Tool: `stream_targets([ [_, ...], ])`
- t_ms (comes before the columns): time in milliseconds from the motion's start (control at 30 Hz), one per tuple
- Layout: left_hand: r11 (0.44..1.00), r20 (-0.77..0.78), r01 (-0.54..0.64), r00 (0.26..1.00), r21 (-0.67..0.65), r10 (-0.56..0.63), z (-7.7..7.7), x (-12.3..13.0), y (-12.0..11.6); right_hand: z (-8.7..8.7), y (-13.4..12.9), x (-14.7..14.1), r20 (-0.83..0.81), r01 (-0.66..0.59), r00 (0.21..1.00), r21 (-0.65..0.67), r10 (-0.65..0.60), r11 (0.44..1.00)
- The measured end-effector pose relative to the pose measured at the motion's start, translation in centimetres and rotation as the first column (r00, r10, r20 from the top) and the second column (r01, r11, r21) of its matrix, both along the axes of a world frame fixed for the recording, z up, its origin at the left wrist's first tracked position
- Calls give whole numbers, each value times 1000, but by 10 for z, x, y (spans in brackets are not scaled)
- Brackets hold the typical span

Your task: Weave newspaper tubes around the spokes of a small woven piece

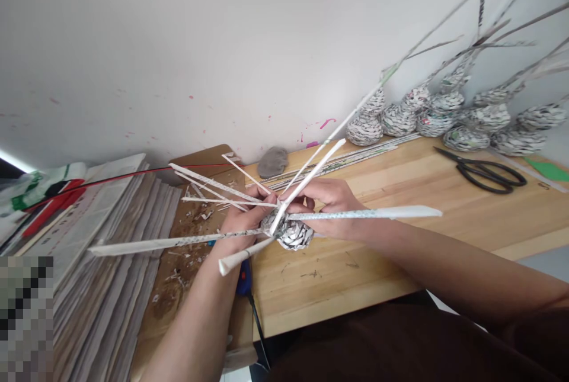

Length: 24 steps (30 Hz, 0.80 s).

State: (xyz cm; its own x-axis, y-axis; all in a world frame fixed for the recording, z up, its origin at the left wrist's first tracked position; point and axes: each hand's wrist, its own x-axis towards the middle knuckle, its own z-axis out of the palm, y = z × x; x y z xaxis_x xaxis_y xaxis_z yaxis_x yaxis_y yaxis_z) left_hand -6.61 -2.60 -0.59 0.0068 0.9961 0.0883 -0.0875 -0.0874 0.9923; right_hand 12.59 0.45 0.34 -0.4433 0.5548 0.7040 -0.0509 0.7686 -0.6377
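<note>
Between my hands is a small woven gourd (pixel 296 234) of rolled newspaper, with several long paper tubes (pixel 355 214) fanning out of its top. My left hand (pixel 242 219) is closed around its left side, partly hidden behind the tubes. At its upper right, my right hand (pixel 326 201) has its fingers bent and pinched at the base of the tubes, where a long thin paper strip (pixel 347 121) runs up to the right. The exact spot where the right fingertips grip is partly covered by a tube.
Several finished-looking paper gourds (pixel 364 129) stand along the wall. Black scissors (pixel 484 172) lie on the wooden table (pixel 293 299). A grey stone-like lump (pixel 272 161) sits at the back, near loose paper tubes (pixel 329 163). Stacked newspapers (pixel 111 252) and a blue corded tool (pixel 244 278) are to the left.
</note>
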Motion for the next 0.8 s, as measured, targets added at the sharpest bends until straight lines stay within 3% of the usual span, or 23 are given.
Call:
stream_targets([
  [300, 1000, -5, -5, 1000, 9, 5, 7, -2, -2, 0, 4, 7, 59, -111, 992, -40, 114, 993],
  [433, 994, 19, -104, 994, 42, 103, 12, -11, 0, 4, 6, 8, 56, 77, 996, -166, -69, 983],
  [533, 983, 82, -174, 982, 54, 170, 17, -22, 2, -1, 19, 9, 190, 259, 954, -143, -230, 955],
  [667, 958, 161, -267, 955, 108, 248, 18, -42, 11, -16, 41, 12, 369, 348, 876, -41, -309, 937],
  [800, 907, 276, -388, 900, 161, 336, 15, -64, 19, -23, 47, 12, 451, 385, 828, -25, -334, 922],
])
